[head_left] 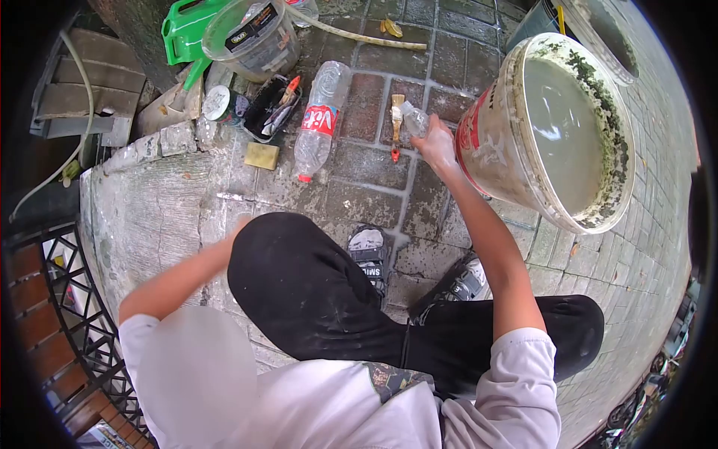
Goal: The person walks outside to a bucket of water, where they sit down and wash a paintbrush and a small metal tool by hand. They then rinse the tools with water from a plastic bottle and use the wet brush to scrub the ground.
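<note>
1. Work is sitting somewhere in its middle, as I judge it. The right hand (437, 144) is gripping a small clear bottle (413, 118) and holding it tilted just above the paved floor (359, 187), close beside the big white bucket (486, 142).
2. The fingers are curling around the bottle's lower end rather than spreading open. The bottle is looking empty or nearly so, though it is too small to tell for sure.
3. The left hand is hiding behind the raised knee (299, 277). Only the forearm (187, 277) is showing, so I cannot tell whether that hand is open or holding anything.
4. The bucket is already carrying murky grey water almost up to its rim, with green scum clinging to the inner wall. Any filling seems largely done.
5. A paintbrush (396, 120) is lying flat on the floor just beside the small bottle, with no hand touching it. Brush work appears not to be under way.
6. A larger drink bottle with a red label (318, 120) is lying on its side farther left, looking empty, with its red cap pointing towards the person.
7. A yellow sponge (262, 156) and a black tray (273, 108) are resting nearby, towards the stone kerb (161, 142) at the floor's left edge, both untouched.
</note>
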The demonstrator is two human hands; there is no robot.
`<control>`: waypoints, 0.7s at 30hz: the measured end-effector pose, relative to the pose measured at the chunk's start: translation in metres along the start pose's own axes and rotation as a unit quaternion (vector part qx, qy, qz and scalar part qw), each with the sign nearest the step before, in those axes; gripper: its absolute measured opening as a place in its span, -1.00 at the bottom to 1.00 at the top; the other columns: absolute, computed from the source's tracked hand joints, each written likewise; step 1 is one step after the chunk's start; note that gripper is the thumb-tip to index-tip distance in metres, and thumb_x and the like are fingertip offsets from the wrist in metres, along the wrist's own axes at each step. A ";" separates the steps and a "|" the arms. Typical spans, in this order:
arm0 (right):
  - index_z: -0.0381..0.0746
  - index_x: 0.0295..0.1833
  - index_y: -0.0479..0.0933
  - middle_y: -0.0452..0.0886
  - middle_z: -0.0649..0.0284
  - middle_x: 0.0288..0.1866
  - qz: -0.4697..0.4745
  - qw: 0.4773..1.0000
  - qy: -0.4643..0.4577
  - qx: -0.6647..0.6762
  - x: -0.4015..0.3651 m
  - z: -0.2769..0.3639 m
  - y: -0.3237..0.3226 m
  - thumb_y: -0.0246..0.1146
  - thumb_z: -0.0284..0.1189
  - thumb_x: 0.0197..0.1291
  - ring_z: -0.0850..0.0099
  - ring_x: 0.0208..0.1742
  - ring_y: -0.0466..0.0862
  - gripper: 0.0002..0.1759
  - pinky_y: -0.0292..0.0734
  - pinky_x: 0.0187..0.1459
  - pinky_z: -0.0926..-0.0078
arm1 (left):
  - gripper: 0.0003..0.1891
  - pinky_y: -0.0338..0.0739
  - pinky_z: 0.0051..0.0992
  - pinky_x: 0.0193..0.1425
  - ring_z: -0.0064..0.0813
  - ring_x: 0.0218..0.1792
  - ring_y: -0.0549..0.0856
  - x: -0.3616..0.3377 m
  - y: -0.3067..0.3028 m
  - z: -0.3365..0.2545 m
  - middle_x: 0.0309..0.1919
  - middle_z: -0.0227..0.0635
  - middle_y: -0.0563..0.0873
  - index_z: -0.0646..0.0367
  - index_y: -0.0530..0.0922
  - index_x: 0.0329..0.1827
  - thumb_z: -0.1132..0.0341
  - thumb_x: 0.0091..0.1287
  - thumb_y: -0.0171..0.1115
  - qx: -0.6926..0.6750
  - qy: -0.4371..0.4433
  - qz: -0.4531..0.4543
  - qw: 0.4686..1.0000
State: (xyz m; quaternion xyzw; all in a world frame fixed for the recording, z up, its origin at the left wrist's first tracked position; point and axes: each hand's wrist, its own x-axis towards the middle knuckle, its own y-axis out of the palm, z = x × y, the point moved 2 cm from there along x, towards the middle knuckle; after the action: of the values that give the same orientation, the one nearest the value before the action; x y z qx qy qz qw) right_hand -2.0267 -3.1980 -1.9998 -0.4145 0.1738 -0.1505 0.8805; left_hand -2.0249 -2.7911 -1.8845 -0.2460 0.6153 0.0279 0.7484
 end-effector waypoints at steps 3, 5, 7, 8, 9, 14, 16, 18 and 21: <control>-0.28 0.00 0.33 0.55 -0.03 -0.01 0.022 1.000 0.001 -0.014 0.002 -0.001 0.002 0.40 -0.26 -0.13 0.02 0.11 0.51 -0.40 0.40 0.09 0.07 | -0.62 0.55 -0.17 -0.09 -0.17 -0.12 0.70 0.014 0.076 -0.064 -0.20 -0.16 0.72 0.16 0.67 -0.19 0.06 0.07 0.36 -0.050 0.070 0.077 0.993; -0.28 0.03 0.32 0.54 -0.02 0.01 0.033 0.999 0.008 -0.023 0.001 -0.004 0.007 0.41 -0.26 -0.13 0.03 0.13 0.50 -0.38 0.39 0.10 0.06 | -0.62 0.55 -0.18 -0.10 -0.18 -0.14 0.70 0.036 0.094 -0.091 -0.21 -0.16 0.72 0.17 0.67 -0.18 0.06 0.07 0.35 -0.094 0.082 0.084 0.989; -0.28 0.05 0.32 0.53 -0.01 0.03 0.030 0.999 0.012 -0.025 0.002 -0.006 0.009 0.42 -0.26 -0.13 0.05 0.16 0.48 -0.36 0.38 0.11 0.04 | -0.62 0.56 -0.19 -0.11 -0.20 -0.16 0.70 0.055 0.097 -0.104 -0.22 -0.16 0.72 0.17 0.66 -0.18 0.06 0.08 0.35 -0.123 0.081 0.081 0.986; -0.27 0.06 0.32 0.53 -0.01 0.03 0.034 0.999 0.015 -0.030 0.002 -0.007 0.009 0.42 -0.26 -0.12 0.05 0.16 0.48 -0.35 0.38 0.11 0.03 | -0.62 0.56 -0.19 -0.11 -0.20 -0.17 0.70 0.063 0.098 -0.107 -0.22 -0.16 0.72 0.17 0.66 -0.18 0.06 0.08 0.35 -0.133 0.082 0.079 0.985; -0.27 0.06 0.32 0.53 -0.02 0.04 0.037 0.999 0.019 -0.035 0.003 -0.008 0.009 0.42 -0.27 -0.12 0.05 0.17 0.47 -0.35 0.38 0.11 0.03 | -0.62 0.56 -0.19 -0.12 -0.21 -0.18 0.70 0.069 0.097 -0.109 -0.23 -0.17 0.72 0.18 0.66 -0.17 0.06 0.08 0.34 -0.142 0.080 0.079 0.983; -0.31 -0.06 0.34 0.58 -0.11 -0.11 -0.003 0.999 -0.021 -0.036 0.002 -0.008 0.010 0.39 -0.28 -0.14 -0.04 -0.01 0.58 -0.44 0.43 0.03 0.10 | -0.61 0.57 -0.21 -0.14 -0.24 -0.23 0.71 0.083 0.090 -0.112 -0.25 -0.18 0.73 0.19 0.65 -0.16 0.06 0.10 0.34 -0.173 0.081 0.076 0.979; -0.32 -0.06 0.34 0.58 -0.11 -0.12 -0.005 0.999 -0.019 -0.038 0.001 -0.007 0.008 0.39 -0.28 -0.15 -0.05 -0.01 0.58 -0.43 0.43 0.03 0.10 | -0.61 0.57 -0.22 -0.15 -0.25 -0.25 0.71 0.085 0.086 -0.111 -0.26 -0.18 0.73 0.19 0.65 -0.16 0.07 0.10 0.33 -0.182 0.083 0.079 0.977; -0.32 -0.06 0.34 0.58 -0.11 -0.12 -0.006 0.999 -0.019 -0.042 0.002 -0.005 0.006 0.39 -0.28 -0.16 -0.05 -0.01 0.58 -0.43 0.43 0.03 0.09 | -0.61 0.57 -0.23 -0.16 -0.26 -0.27 0.71 0.087 0.077 -0.107 -0.27 -0.18 0.73 0.20 0.65 -0.15 0.07 0.11 0.33 -0.185 0.088 0.081 0.975; -0.29 -0.02 0.34 0.56 -0.06 -0.06 0.009 0.999 0.007 -0.033 0.001 -0.002 0.005 0.41 -0.28 -0.14 0.00 0.06 0.54 -0.41 0.41 0.06 0.07 | -0.61 0.58 -0.24 -0.17 -0.28 -0.30 0.71 0.090 0.058 -0.097 -0.29 -0.19 0.73 0.20 0.65 -0.14 0.07 0.12 0.32 -0.200 0.099 0.092 0.970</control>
State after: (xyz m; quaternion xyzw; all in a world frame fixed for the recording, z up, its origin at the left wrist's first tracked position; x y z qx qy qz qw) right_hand -2.0264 -3.1966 -2.0052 -0.4407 0.1889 -0.1401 0.8663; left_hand -2.1112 -2.8024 -2.0001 -0.3345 0.6884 0.1945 0.6135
